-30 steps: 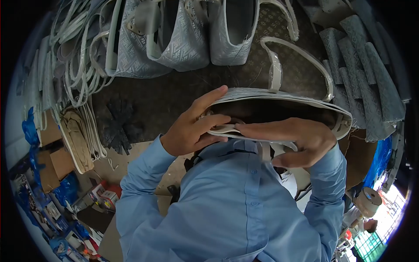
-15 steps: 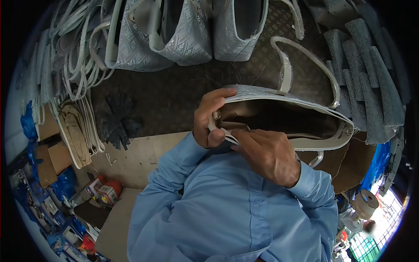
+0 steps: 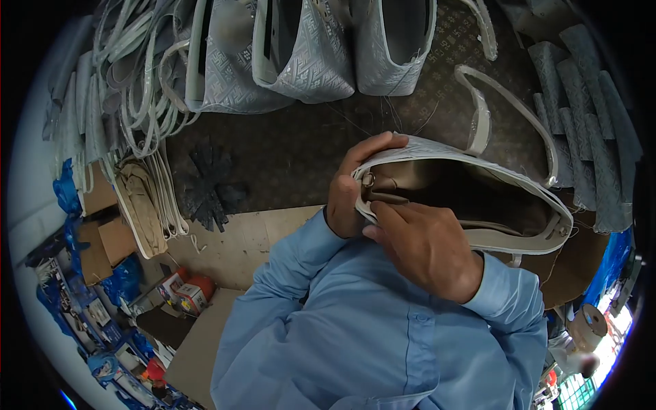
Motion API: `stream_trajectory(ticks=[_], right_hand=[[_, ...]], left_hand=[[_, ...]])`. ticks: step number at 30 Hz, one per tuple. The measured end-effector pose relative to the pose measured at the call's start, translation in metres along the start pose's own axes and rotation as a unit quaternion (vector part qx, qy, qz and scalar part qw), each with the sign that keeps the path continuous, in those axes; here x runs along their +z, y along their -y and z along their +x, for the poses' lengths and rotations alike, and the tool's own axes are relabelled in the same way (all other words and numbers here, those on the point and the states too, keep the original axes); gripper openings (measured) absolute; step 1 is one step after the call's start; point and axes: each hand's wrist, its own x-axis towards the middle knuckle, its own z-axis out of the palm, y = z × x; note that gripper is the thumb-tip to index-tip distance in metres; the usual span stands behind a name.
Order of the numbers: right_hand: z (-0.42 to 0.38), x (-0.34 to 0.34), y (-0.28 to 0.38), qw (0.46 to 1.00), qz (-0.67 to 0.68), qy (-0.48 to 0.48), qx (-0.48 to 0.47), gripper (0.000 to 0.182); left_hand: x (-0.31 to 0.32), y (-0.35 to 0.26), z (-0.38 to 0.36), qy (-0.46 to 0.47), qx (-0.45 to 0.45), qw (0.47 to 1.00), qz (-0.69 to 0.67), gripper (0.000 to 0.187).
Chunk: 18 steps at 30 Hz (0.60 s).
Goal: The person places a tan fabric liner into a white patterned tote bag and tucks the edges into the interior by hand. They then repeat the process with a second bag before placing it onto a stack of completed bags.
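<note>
A grey patterned handbag point(image 3: 509, 240) lies with its mouth toward me, its pale rim round a beige lining. At the left end of the bag, my left hand point(image 3: 350, 184) is wrapped round the side, fingers over the back rim; its thumb is mostly hidden. My right hand point(image 3: 430, 249) pinches the front rim near that same end, fingertips just inside the mouth. A small metal fitting point(image 3: 369, 179) shows inside the left corner. One pale strap point(image 3: 512, 96) loops up from the back rim onto the table.
Several similar grey bags point(image 3: 311, 61) stand along the far side of the dark patterned table point(image 3: 287, 150). Pale straps point(image 3: 140, 102) hang at the left, near a bunch of black strips point(image 3: 210, 184). Rolled grey pieces point(image 3: 581, 116) are stacked at the right.
The whole view has shifted, so things sit further right. My left hand has closed further round the bag's end, its thumb now less visible. My right hand stays at the front rim.
</note>
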Motion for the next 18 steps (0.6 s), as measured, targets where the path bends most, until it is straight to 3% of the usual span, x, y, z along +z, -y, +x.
stream_trajectory(ticks=[2, 4, 5, 8, 10, 11, 13, 17, 18], right_hand=[[0.001, 0.001, 0.001, 0.999, -0.010, 0.042, 0.027, 0.030], [0.000, 0.004, -0.001, 0.986, -0.131, -0.004, -0.098, 0.029], [-0.001, 0.005, -0.003, 0.987, -0.131, 0.002, -0.098, 0.029], [0.005, 0.003, -0.008, 0.986, -0.099, -0.020, -0.131, 0.028], [0.010, 0.001, -0.005, 0.994, 0.065, -0.064, -0.051, 0.026], [0.009, 0.002, -0.004, 0.995, 0.063, -0.062, -0.055, 0.026], [0.004, 0.007, -0.002, 0.972, -0.182, -0.052, -0.139, 0.022], [0.016, 0.002, -0.010, 0.939, -0.251, 0.034, -0.232, 0.018], [0.021, 0.007, -0.014, 0.966, -0.153, 0.006, -0.208, 0.019]], left_hand=[[0.000, 0.000, 0.000, 0.000, -0.026, 1.000, -0.017, 0.070], [-0.004, 0.004, 0.000, 0.018, -0.010, 1.000, -0.005, 0.069], [-0.003, 0.004, -0.003, 0.012, -0.011, 1.000, -0.008, 0.069], [-0.003, 0.001, 0.002, 0.010, -0.005, 1.000, -0.001, 0.067], [-0.002, -0.002, 0.004, -0.005, -0.031, 0.999, -0.009, 0.065], [-0.002, -0.001, 0.004, -0.006, -0.027, 1.000, -0.009, 0.065], [-0.004, 0.003, 0.005, 0.026, 0.005, 1.000, 0.014, 0.063], [-0.015, 0.000, 0.005, 0.080, -0.001, 0.996, 0.033, 0.061], [-0.016, -0.002, 0.008, 0.062, -0.010, 0.998, 0.013, 0.060]])
